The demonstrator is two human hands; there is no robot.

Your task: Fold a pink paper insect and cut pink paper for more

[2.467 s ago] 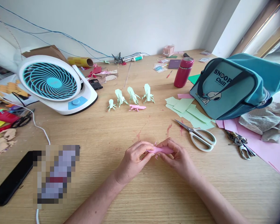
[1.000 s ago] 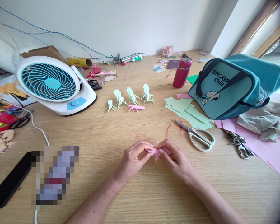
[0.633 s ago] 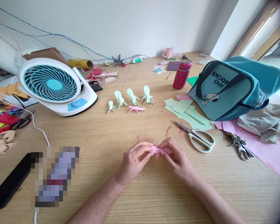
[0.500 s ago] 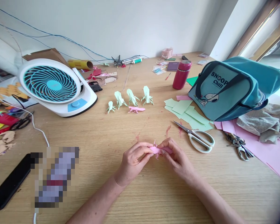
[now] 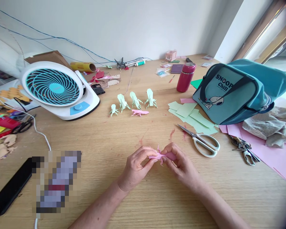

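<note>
A small folded pink paper figure (image 5: 160,156) with thin legs is held between my two hands, low over the wooden table (image 5: 90,136). My left hand (image 5: 138,163) pinches its left end between thumb and fingers. On the other side, my right hand (image 5: 178,160) grips the body near the middle, its fingertips partly hiding the right end. Beyond the hands, several pale green folded figures (image 5: 135,100) stand in a row, and a second pink figure (image 5: 140,112) lies in front of them. Open-bladed scissors (image 5: 201,141) rest to the right of my right hand.
A white-and-blue fan (image 5: 56,87) stands at the left, above a black phone (image 5: 11,184). Green paper sheets (image 5: 193,116), a red bottle (image 5: 186,77), a teal bag (image 5: 231,92), keys (image 5: 245,148) and pink paper (image 5: 274,159) lie to the right.
The fingers of my left hand have shifted slightly on the pink figure, and more of its left end and legs shows. Both hands still hold it in nearly the same place.
</note>
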